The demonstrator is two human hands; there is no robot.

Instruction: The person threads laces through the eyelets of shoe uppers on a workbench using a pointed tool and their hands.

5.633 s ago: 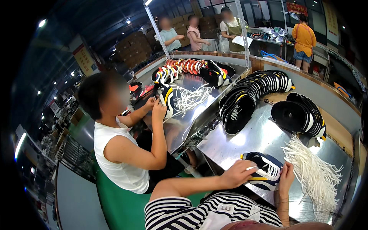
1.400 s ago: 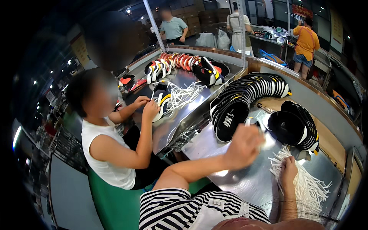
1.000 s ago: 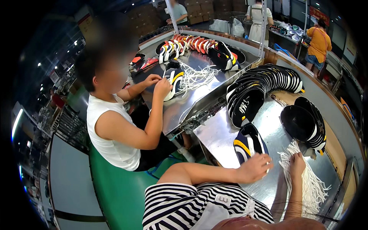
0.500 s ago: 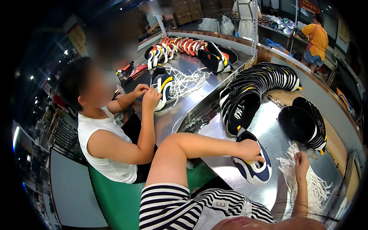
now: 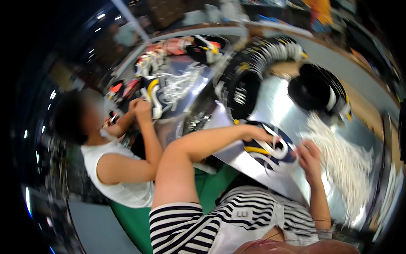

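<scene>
A navy, white and yellow shoe upper (image 5: 252,149) lies on its side at the near edge of the metal table. My left hand (image 5: 256,133) grips it from above, its fingers at the opening, where a thin white lace strand shows. Beside the toe end is my right hand (image 5: 309,155), fingers curled together; motion blur hides what they pinch. A heap of white shoelaces (image 5: 344,165) spreads over the table just to the right of that hand.
A curved row of nested black shoe uppers (image 5: 245,91) stands behind my hands, with a shorter stack (image 5: 315,86) at right. On the left, a co-worker (image 5: 116,163) handles another upper (image 5: 155,99) near loose white laces (image 5: 182,86). A raised ledge (image 5: 347,59) borders the table.
My right hand has left the lace heap and come left to the shoe upper. The upper has turned, showing its yellow side. The whole view has shifted and blurred.
</scene>
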